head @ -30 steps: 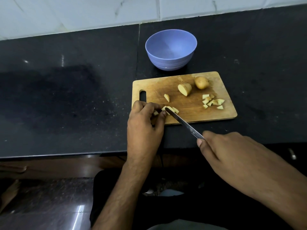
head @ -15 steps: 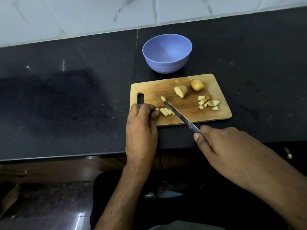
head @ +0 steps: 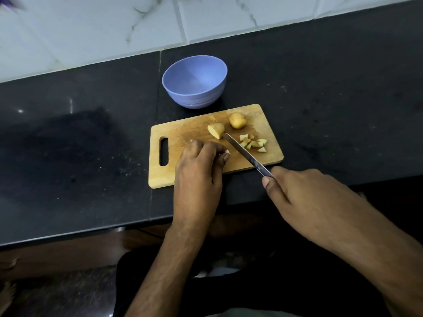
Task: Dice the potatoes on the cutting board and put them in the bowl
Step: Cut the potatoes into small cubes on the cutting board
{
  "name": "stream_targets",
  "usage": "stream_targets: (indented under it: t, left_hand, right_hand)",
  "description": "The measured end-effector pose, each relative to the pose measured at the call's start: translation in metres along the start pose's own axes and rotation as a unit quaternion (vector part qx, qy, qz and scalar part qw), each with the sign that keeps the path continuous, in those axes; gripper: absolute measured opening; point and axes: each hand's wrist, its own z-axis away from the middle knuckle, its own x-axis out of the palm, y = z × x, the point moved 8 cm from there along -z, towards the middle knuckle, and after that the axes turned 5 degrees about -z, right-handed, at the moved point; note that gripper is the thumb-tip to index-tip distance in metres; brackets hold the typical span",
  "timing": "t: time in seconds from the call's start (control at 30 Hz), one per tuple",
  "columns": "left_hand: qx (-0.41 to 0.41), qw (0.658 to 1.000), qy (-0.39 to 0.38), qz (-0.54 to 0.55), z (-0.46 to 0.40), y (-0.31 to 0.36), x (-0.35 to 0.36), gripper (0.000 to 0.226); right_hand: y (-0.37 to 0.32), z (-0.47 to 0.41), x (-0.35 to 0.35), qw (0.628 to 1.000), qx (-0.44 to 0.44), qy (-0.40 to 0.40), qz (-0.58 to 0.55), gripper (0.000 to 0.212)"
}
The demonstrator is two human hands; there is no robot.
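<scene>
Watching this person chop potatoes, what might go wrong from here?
The knife blade lies close beside the left hand, whose curled fingers cover potato pieces, so a slip might nick a fingertip. The cutting board sits near the counter's front edge, so pieces could roll off.

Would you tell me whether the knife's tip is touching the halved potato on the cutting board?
Cannot tell. In the head view the knife tip ends right at the halved potato edge, with no visible gap, but from above it could be hovering over the cutting board.
</scene>
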Motion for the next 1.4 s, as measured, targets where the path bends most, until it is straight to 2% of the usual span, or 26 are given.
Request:
stream_targets:
  t: [0.27, 0.43, 0.67, 0.87, 1.0, 1.1, 1.27, 1.4]
  left_hand:
    - [0.032, 0.994, -0.053, -0.089, -0.032, 0.034, 0.027, 0.019]
    - [0.015, 0.997, -0.042, -0.064, -0.032, 0.034, 0.029, 0.039]
    - [0.002, 0.999, -0.022, -0.04, -0.015, 0.015, 0.012, 0.032]
    - [-0.053, 0.998, 0.03, -0.031, 0.002, -0.022, -0.018, 0.024]
    - [-0.095, 0.995, 0.019, -0.035, 0.011, -0.045, -0.025, 0.036]
    - [-0.097, 0.994, -0.004, -0.04, 0.012, -0.053, -0.026, 0.041]
    - [-0.092, 0.995, -0.024, -0.012, 0.004, -0.059, -0.026, 0.027]
    - [-0.11, 0.994, -0.005, 0.007, 0.007, -0.066, -0.03, 0.021]
  right_hand:
    - [0.031, 0.014, -0.019, 0.999, 0.042, 0.008, -0.007, 0.036]
    - [0.038, 0.02, -0.023, 0.999, 0.048, 0.011, -0.006, 0.036]
    - [0.027, 0.017, -0.019, 1.0, 0.023, 0.011, -0.001, 0.034]
    - [0.006, 0.01, -0.008, 1.0, -0.01, 0.004, 0.001, 0.033]
    - [-0.006, 0.007, 0.001, 1.0, -0.021, -0.005, 0.0, 0.034]
    - [-0.017, 0.007, 0.005, 1.0, -0.027, -0.005, 0.003, 0.035]
    - [-0.029, 0.003, 0.011, 0.999, -0.032, -0.016, 0.009, 0.035]
    - [-0.038, 0.004, 0.017, 0.999, -0.034, -0.031, 0.01, 0.036]
